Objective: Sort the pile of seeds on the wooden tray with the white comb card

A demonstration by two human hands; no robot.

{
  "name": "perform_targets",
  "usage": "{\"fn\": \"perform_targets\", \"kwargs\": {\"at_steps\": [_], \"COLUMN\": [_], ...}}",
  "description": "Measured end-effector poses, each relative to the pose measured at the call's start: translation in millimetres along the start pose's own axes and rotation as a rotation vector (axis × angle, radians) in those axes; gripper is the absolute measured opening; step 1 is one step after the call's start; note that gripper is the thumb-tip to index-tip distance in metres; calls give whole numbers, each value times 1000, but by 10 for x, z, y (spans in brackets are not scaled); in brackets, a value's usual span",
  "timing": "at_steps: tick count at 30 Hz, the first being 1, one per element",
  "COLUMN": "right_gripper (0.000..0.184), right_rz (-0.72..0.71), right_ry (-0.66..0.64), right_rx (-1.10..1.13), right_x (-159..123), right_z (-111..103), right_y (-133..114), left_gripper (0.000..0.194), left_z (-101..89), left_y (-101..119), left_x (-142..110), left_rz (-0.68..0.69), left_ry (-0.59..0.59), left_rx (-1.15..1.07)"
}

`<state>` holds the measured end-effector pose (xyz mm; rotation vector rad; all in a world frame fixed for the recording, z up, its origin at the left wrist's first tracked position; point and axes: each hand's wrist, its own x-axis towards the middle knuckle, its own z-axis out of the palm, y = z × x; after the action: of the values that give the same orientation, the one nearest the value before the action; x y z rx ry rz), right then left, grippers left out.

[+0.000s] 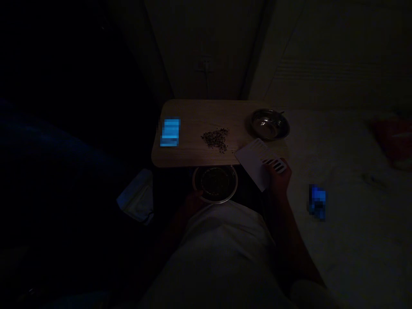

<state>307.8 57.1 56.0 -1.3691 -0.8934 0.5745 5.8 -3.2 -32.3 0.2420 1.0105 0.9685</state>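
In the head view, the person's left arm reaches forward low, its hand (195, 199) gripping the rim of a round bowl (215, 201) just below the near edge of the wooden counter (189, 155). The right arm angles forward and inward, fingers closed around a white slotted board (252, 165), the right hand (279, 177) near the counter's near right corner. Small dark pieces (216, 139) lie scattered mid-counter; a shiny metal bowl (269, 124) stands at its right end. A pixelated blue patch (170, 132) at the counter's left end is unreadable.
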Motion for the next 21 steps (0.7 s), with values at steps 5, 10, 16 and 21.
{"fn": "perform_targets", "kwargs": {"at_steps": [5, 10, 16, 21], "right_gripper": [17, 14, 13, 13], "right_rz": [-7, -35, -44, -37], "right_ry": [37, 102, 133, 93], "right_rx": [-17, 4, 18, -39], "right_x": [67, 80, 63, 39], "right_z": [-58, -52, -29, -19], "right_y": [9, 14, -29, -90], "left_gripper": [39, 43, 38, 30], "left_z": [-22, -6, -15, -35], "left_y": [3, 1, 23, 12], "left_x": [45, 90, 75, 187], "left_rz": [-2, -37, -52, -66], "left_ry": [-25, 8, 29, -8], "left_rx": [-18, -3, -23, -48]}}
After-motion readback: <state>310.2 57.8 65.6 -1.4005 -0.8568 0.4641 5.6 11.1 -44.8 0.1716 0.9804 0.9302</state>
